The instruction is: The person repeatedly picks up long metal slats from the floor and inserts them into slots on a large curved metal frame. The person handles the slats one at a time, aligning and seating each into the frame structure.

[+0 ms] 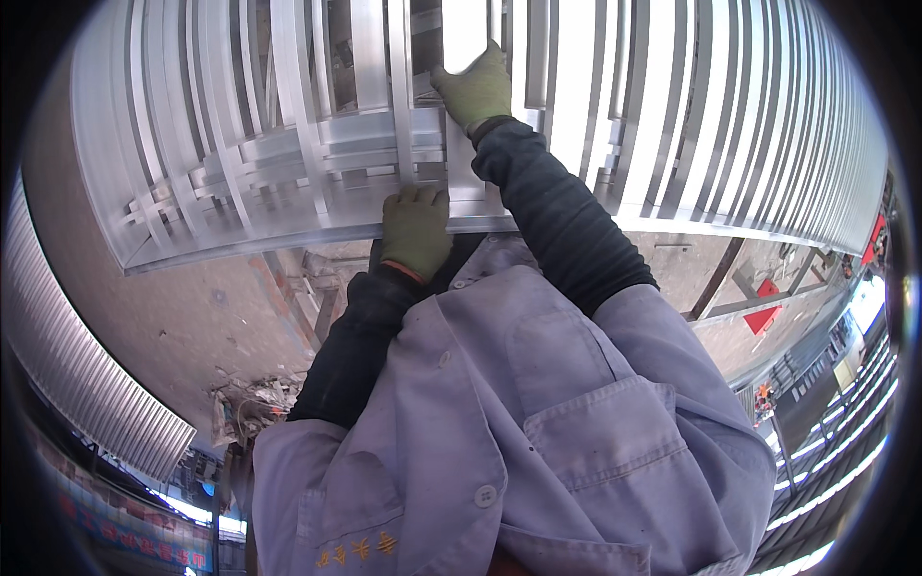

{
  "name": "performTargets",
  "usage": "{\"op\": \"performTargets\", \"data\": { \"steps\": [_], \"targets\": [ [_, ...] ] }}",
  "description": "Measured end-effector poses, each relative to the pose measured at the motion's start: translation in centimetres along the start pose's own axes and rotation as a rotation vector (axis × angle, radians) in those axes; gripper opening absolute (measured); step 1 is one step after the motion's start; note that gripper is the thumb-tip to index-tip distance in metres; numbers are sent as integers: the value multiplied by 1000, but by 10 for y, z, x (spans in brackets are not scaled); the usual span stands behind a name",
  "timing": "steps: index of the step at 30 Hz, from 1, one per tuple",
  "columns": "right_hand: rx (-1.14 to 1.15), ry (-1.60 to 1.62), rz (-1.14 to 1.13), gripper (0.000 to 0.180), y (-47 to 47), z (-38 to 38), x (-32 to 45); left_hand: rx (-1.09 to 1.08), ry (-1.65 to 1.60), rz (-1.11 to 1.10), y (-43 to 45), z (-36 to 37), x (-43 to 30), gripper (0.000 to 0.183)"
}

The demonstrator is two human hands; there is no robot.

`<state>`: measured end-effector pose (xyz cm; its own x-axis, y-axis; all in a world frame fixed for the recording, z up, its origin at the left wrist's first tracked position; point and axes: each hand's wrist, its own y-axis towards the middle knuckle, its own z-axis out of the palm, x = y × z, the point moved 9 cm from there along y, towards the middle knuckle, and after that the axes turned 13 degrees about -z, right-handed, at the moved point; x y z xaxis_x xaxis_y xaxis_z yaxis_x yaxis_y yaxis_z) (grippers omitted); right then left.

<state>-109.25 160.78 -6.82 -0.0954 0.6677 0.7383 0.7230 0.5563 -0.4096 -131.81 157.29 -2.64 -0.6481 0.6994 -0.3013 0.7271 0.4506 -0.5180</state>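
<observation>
A large shiny metal panel of parallel slats point(371, 57) lies in front of me, bordered by a near edge rail point(288, 239). My left hand point(418, 232), in an olive-green glove, grips that rail with its fingers over the top. Farther forward, my right hand point(477, 86), gloved alike, spans one metal slat point(464, 162), thumb at its left side and fingers at its right. Part of this slat is overexposed, and the fingertips are hard to see. Crosswise metal strips point(382, 133) show beneath the slats on the left.
Below the panel is a dusty concrete floor point(194, 309). Another slatted metal panel point(94, 353) stands at the far left. Scrap material point(256, 407) is heaped behind my left arm. To the right are a metal floor frame point(720, 281) and a red object point(763, 309).
</observation>
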Motion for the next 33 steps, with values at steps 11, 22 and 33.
{"op": "performTargets", "data": {
  "steps": [11,22,33],
  "targets": [
    [-21,49,-26,107,1,0,-6,18,28,-19,1,1,0,47],
    [-74,-443,-263,85,24,-4,-41,-679,-440,-578,-185,-70,196,34],
    [594,-145,-995,68,-145,108,131,-605,-1008,-2050,-614,306,211,65]
  ]
}}
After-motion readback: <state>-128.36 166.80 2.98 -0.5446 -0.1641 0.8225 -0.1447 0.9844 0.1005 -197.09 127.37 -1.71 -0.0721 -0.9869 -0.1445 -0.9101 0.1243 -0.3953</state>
